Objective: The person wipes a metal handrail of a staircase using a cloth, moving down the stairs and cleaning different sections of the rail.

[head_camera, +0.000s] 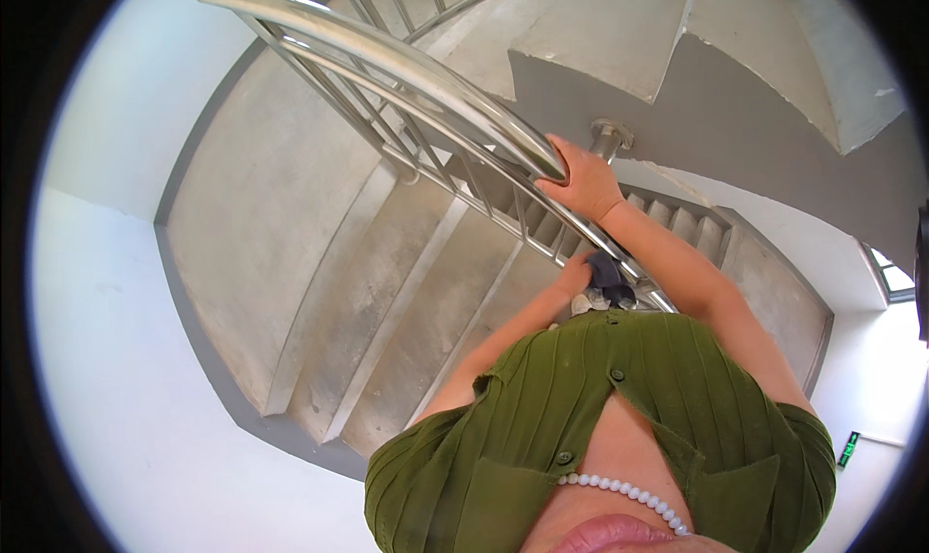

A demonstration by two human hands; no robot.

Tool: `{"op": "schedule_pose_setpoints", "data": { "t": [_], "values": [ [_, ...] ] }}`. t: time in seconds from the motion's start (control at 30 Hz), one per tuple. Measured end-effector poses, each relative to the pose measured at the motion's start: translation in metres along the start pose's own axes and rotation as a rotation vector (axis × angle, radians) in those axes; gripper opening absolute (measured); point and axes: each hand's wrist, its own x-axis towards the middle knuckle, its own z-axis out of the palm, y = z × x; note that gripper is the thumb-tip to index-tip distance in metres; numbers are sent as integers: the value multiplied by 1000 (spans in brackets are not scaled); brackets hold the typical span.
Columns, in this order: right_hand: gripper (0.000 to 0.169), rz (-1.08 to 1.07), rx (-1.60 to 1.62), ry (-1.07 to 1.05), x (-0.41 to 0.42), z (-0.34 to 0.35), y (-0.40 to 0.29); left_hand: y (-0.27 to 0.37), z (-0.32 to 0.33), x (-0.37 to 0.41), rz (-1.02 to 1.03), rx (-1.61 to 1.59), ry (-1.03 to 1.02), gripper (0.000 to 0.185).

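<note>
A thick polished steel handrail (pixel 406 52) curves down from the upper left. My right hand (pixel 580 179) grips it near the middle of the view, thumb and fingers around the tube. Below and closer to my body, my left hand (pixel 577 273) is closed on a dark blue-grey cloth (pixel 604 268), beside the lower part of the railing. Some of its fingers are hidden behind the cloth. Something pale and crumpled (pixel 584 304) shows under the cloth, at the hem of my green top; I cannot tell what it is.
Concrete steps (pixel 406 263) and a landing (pixel 254 161) lie left of the railing. Steel balusters (pixel 472 183) run along it. Another stair flight (pixel 602 38) rises at the upper right, and lower steps (pixel 682 219) show beyond my right arm. White walls (pixel 109 299) enclose the stairwell.
</note>
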Motion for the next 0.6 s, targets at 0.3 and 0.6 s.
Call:
{"op": "schedule_pose_setpoints", "data": {
  "t": [0.3,0.6],
  "values": [
    [73,89,-35,-32,-5,-7,7,229,-194,-22,537,-946,940,34],
    [73,-6,9,21,-5,-2,6,357,-237,56,731,765,1234,48]
  ]
}}
